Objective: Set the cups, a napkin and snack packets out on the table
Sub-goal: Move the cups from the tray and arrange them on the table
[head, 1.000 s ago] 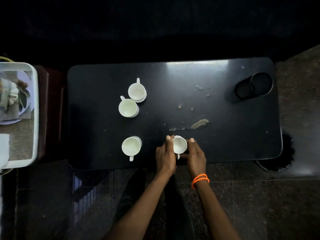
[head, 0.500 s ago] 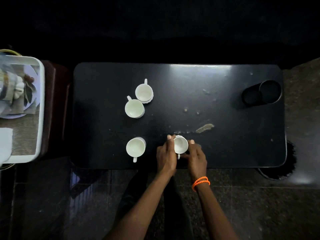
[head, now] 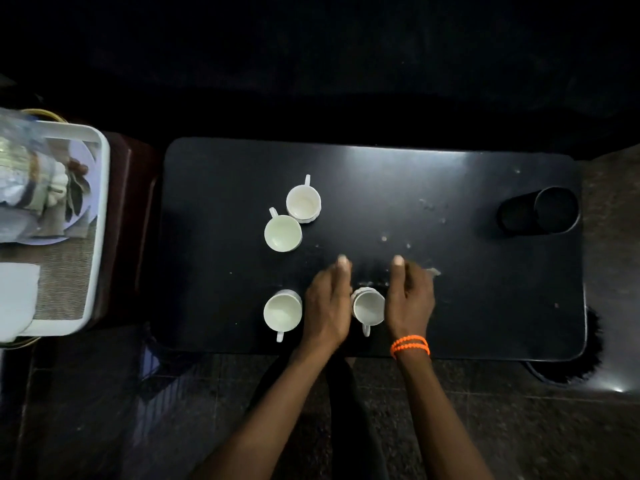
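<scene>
Several white cups stand on the black table (head: 450, 306). One cup (head: 369, 306) sits near the front edge with its handle toward me, between my two hands. My left hand (head: 329, 303) is just left of it and my right hand (head: 410, 299), with orange bead bracelets at the wrist, just right of it; both reach past the cup with fingers extended and hold nothing. Another cup (head: 282, 312) stands to the left. Two more cups (head: 282, 233) (head: 303, 204) touch each other farther back. A white napkin (head: 17, 299) and clear snack packets (head: 24, 174) lie in the tray at left.
A white tray (head: 98, 216) with a woven mat and a plate sits on a dark stand left of the table. A black cylindrical holder (head: 538, 211) lies at the table's far right. Crumbs and a scrap (head: 433, 271) dot the table's middle. Dark tiled floor lies below.
Both hands have let go of the front cup and moved forward past it with fingers spread. The cup stays standing near the front edge. The camera view has shifted slightly.
</scene>
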